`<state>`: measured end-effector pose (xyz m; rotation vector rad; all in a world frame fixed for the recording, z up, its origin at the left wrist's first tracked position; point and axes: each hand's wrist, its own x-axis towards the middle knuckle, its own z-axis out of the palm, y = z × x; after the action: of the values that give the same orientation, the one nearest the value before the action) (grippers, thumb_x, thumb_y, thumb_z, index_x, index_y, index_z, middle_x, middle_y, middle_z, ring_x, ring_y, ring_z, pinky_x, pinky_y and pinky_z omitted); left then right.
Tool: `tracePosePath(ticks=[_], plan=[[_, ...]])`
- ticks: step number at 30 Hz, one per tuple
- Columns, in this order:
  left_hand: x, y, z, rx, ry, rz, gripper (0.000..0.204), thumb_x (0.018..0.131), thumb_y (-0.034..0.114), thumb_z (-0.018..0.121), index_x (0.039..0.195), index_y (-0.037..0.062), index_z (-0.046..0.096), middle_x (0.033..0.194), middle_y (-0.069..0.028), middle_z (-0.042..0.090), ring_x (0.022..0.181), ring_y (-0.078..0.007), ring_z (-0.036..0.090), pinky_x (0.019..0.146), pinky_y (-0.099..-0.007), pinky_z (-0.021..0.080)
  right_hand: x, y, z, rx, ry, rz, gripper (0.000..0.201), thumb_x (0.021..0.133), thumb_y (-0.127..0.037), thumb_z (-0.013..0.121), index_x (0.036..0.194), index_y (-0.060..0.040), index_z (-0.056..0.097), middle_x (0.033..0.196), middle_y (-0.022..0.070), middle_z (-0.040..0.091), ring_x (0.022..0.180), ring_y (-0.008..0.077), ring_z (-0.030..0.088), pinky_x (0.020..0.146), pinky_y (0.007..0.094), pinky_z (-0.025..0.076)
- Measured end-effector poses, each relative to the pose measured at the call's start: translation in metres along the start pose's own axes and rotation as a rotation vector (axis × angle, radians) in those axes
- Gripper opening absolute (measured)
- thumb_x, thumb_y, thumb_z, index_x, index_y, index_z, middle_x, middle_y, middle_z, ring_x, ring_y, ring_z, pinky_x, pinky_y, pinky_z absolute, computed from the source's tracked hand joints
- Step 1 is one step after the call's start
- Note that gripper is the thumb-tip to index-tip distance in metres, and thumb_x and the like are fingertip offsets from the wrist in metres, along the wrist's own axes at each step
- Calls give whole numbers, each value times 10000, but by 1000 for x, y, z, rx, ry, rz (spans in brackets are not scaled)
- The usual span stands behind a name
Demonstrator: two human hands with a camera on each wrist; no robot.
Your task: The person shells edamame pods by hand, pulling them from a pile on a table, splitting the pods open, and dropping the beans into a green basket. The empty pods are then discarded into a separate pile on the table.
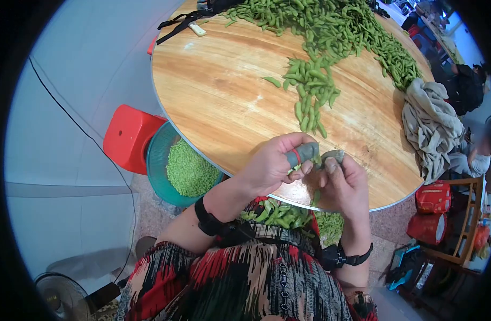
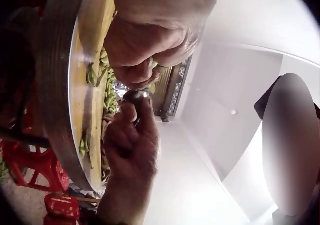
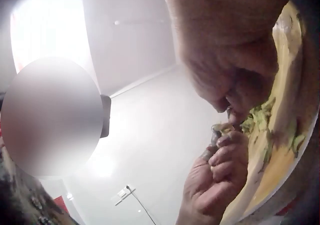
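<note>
Over the near edge of the round wooden table (image 1: 218, 80), both hands meet fingertip to fingertip. My left hand (image 1: 275, 163) grips a green soybean pod (image 1: 317, 159), mostly hidden by the fingers. A grey cover tied with a red band (image 1: 297, 156) wraps one of its fingers. My right hand (image 1: 348, 187) pinches at the pod's other end, thumb bent against an index finger that wears a grey cover (image 1: 333, 155). In the right wrist view, a bit of pale green (image 3: 227, 128) shows between the fingertips.
A large pile of soybean pods (image 1: 331, 27) trails toward the hands. Shelled beans (image 1: 189, 168) fill a teal basin (image 1: 155, 166) beside a red stool (image 1: 129, 139). More pods (image 1: 277, 214) lie in the lap. A crumpled cloth (image 1: 430, 123) sits at the right table edge, scissors (image 1: 176, 24) at upper left.
</note>
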<state>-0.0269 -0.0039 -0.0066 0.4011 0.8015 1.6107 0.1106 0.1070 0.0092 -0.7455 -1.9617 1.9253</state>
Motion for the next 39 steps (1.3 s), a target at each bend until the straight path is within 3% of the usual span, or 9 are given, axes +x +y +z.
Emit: tracePosePath(ticks=[4,6,10,12,15,19,20,27,39], plan=[[-4,-5,-3,2,29,8,73,903,132,507,949,85,538,687,24,496,559,-22,421,456,-139,284,23,-4,-7,-327,97,-7,169,889,-167,526,897,-1,559,617,34,551,547,116,507,502,260,402],[-6,-8,3,180,64,7,114,906,117,493,983,64,559,703,14,522,594,-27,448,496,-141,323,39,-1,0,-700,325,-391,177,856,-154,554,890,20,564,678,153,603,623,285,595,570,355,454],[-11,-6,12,385,-139,-149,172,873,100,554,1033,41,579,727,6,547,624,-40,475,535,-172,371,49,0,-5,-950,212,-282,205,813,-125,583,945,27,542,791,256,597,741,409,589,634,409,467],[-11,-5,10,742,-48,101,251,819,79,630,1063,31,590,729,17,544,653,-45,485,576,-200,399,44,9,-14,-840,219,-416,194,828,-126,572,944,23,530,696,184,605,593,315,588,538,357,447],[1,-12,4,712,79,209,355,777,81,680,1106,33,557,815,24,568,633,-38,466,580,-203,392,23,-3,-22,349,-14,193,170,869,-144,542,965,-6,516,590,-31,446,441,8,321,381,170,236],[7,-10,8,188,20,60,348,789,56,654,1115,38,535,885,17,577,613,-23,458,545,-166,361,9,5,-23,752,-276,259,192,903,-160,502,1011,-2,494,577,-26,428,401,12,284,343,151,188],[7,-7,11,-125,-61,-49,313,795,41,639,1093,40,544,876,16,575,618,-21,460,536,-157,354,7,4,-21,757,-275,259,192,903,-160,502,1011,-2,494,577,-26,428,401,12,284,343,151,188],[16,-18,15,139,185,257,183,804,-33,540,978,9,572,875,-33,605,698,-72,567,628,-191,438,-1,-6,-19,473,-273,248,316,945,-304,423,870,-10,509,547,-24,406,429,41,283,393,185,209],[21,-12,15,261,169,183,73,828,46,581,883,-1,592,812,-63,590,645,-99,561,556,-216,437,8,2,-17,621,-202,268,158,943,-151,427,940,-9,495,656,29,522,433,25,321,380,171,241]])
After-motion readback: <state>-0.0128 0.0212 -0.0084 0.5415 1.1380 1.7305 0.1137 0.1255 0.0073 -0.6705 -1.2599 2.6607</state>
